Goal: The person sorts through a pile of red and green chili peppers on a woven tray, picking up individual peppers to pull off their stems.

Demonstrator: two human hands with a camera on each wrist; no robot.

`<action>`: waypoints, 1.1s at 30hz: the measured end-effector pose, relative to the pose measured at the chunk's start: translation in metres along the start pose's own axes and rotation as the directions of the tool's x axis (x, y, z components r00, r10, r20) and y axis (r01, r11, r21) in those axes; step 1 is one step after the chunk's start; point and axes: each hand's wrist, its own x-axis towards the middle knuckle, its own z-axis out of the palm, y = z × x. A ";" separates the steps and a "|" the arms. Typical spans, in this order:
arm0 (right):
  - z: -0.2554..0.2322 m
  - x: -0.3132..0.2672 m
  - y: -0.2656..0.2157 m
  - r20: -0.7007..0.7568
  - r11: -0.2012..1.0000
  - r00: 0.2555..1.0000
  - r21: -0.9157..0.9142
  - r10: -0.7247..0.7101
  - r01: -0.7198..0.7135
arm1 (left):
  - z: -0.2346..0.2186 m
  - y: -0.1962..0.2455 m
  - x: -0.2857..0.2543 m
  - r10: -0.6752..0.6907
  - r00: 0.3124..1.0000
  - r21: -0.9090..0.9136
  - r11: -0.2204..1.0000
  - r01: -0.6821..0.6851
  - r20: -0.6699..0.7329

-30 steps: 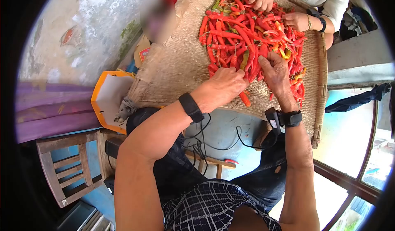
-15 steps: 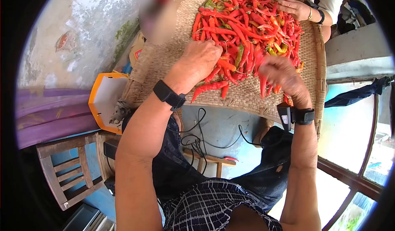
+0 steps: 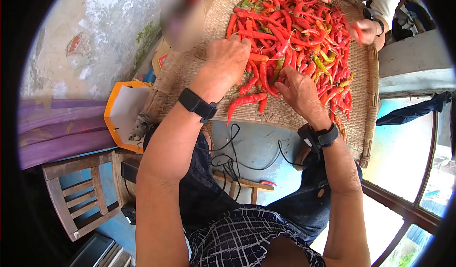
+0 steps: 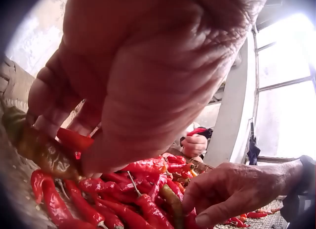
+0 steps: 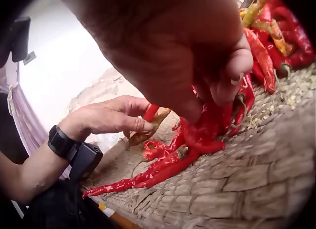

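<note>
A heap of red chili peppers (image 3: 304,34), with some green and yellow ones mixed in, covers much of a woven tray (image 3: 190,84). My left hand (image 3: 223,60) is over the heap's left edge. In the left wrist view its fingers and thumb hold a greenish-brown chili pepper (image 4: 47,152) together with a red one (image 4: 74,138). My right hand (image 3: 300,91) reaches down at the heap's near edge. Its thumb and fingers pinch a red chili pepper (image 5: 205,123) low over the weave, and the fingertips partly hide it.
Across the tray another person's hands (image 3: 365,31) work at the heap, one holding a red chili. An orange-edged box (image 3: 116,112) and a wooden chair (image 3: 78,195) stand at left. Black cables (image 3: 230,165) hang below the tray, and windows (image 3: 394,148) lie at right.
My left hand has moved left from the heap's near edge. The right hand swung out to the right, then came back left to the peppers. The other person's hand has shifted right with a chili.
</note>
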 end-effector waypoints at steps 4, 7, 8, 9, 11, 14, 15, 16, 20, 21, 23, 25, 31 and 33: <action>0.008 -0.001 -0.001 -0.056 0.999 0.998 0.031 -0.020 0.022 | 0.012 0.013 0.006 0.079 0.956 -0.052 0.994 -0.097 -0.282; 0.009 -0.006 -0.011 0.031 0.964 0.994 0.242 0.108 -0.112 | 0.020 0.027 0.009 0.153 0.969 -0.365 0.905 -0.217 -0.195; 0.012 -0.008 -0.009 -0.005 0.980 0.999 0.193 0.043 -0.041 | 0.029 0.031 0.009 0.188 0.966 -0.358 0.902 -0.242 -0.180; 0.014 -0.010 -0.009 -0.038 0.990 0.999 0.142 -0.022 0.027 | 0.034 0.033 0.009 0.225 0.961 -0.352 0.896 -0.270 -0.164; 0.012 -0.011 -0.006 -0.072 0.983 0.996 0.172 -0.053 0.065 | 0.043 0.036 0.008 0.198 0.974 -0.388 0.894 -0.225 -0.108; 0.003 -0.010 -0.001 0.040 0.958 0.999 0.287 -0.018 0.006 | 0.052 0.034 0.006 0.267 0.959 -0.374 0.883 -0.285 -0.101; 0.000 -0.010 0.001 0.040 0.958 0.999 0.287 -0.016 0.004 | 0.051 0.033 0.005 0.298 0.950 -0.337 0.888 -0.312 -0.093; -0.005 -0.011 0.003 0.103 0.938 0.995 0.346 -0.004 -0.032 | 0.050 0.034 0.004 0.329 0.941 -0.299 0.892 -0.339 -0.085; -0.027 -0.015 -0.001 0.207 0.836 0.976 0.523 0.064 -0.166 | 0.038 0.036 0.002 0.323 0.944 -0.205 0.921 -0.330 -0.066; -0.030 -0.016 -0.001 0.209 0.836 0.976 0.522 0.066 -0.168 | 0.034 0.035 0.003 0.303 0.952 -0.189 0.934 -0.305 -0.039; -0.035 -0.017 0.002 0.222 0.842 0.966 0.489 0.135 -0.230 | 0.031 0.031 0.007 0.283 0.959 -0.173 0.944 -0.281 -0.012; -0.036 -0.019 0.010 0.158 0.862 0.983 0.480 0.099 -0.164 | 0.028 0.021 0.009 0.272 0.960 -0.176 0.944 -0.281 -0.070; -0.033 -0.021 0.022 0.052 0.980 0.999 0.201 -0.002 -0.009 | 0.015 0.003 0.011 0.168 0.975 -0.205 0.959 -0.196 -0.145; -0.032 -0.020 0.018 0.020 0.974 1.000 0.227 -0.016 0.011 | 0.008 0.003 0.010 0.132 0.979 -0.158 0.975 -0.157 -0.155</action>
